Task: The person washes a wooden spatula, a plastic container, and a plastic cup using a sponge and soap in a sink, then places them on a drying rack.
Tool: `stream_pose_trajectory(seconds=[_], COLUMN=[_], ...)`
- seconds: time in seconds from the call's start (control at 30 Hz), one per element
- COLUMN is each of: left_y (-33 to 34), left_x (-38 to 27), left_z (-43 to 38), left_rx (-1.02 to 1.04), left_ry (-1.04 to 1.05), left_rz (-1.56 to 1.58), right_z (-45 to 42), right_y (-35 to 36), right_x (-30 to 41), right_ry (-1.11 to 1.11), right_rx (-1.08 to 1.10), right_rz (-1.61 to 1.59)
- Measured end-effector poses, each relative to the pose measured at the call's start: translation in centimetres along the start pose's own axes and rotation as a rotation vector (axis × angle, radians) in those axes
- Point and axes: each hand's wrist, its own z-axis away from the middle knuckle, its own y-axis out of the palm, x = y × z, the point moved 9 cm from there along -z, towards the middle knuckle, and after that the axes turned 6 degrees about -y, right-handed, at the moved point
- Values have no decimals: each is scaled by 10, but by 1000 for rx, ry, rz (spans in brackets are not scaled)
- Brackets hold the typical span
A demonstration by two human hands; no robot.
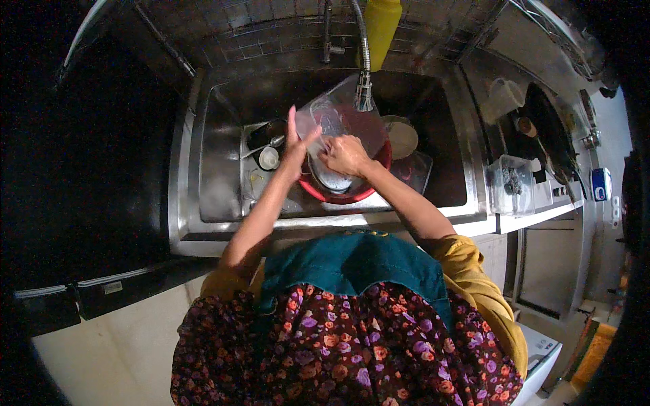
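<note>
My left hand (298, 147) grips the left side of a clear plastic container (363, 127), which is tilted over a red basin (373, 192) in the steel sink. With fingers curled, my right hand (348, 156) presses against the container's wet, soapy-looking surface. Whether something is inside those fingers is hidden. A metal bowl or pan (332, 178) shows beneath my hands, inside the basin. Just above the container hangs the spout of a flexible metal faucet (363, 94).
Left of the basin lie a small white cup (268, 158) and a spoon (264, 147). A round pale dish (401, 138) and a clear lid or tray (414, 170) lie on its right. The right counter holds a clear plastic box (510, 185) and a dark wok (551, 134).
</note>
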Motion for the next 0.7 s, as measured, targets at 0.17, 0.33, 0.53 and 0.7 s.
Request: stream_pose_trajectory(seconds=[0.17, 0.33, 0.53, 0.7], left_y=[-13, -24, -5, -55], left_x=[48, 34, 37, 18], left_z=[19, 20, 11, 18], left_rx=[-161, -85, -74, -341], left_ry=[-66, -105, 34, 107], left_rz=[204, 527, 439, 462], right_z=[-6, 14, -29, -10], right_y=[16, 2, -21, 60], right_x=[27, 5, -23, 40], right_ry=[-153, -245, -188, -221], right_rx=[95, 92, -464, -53], right_rz=[7, -324, 242, -594])
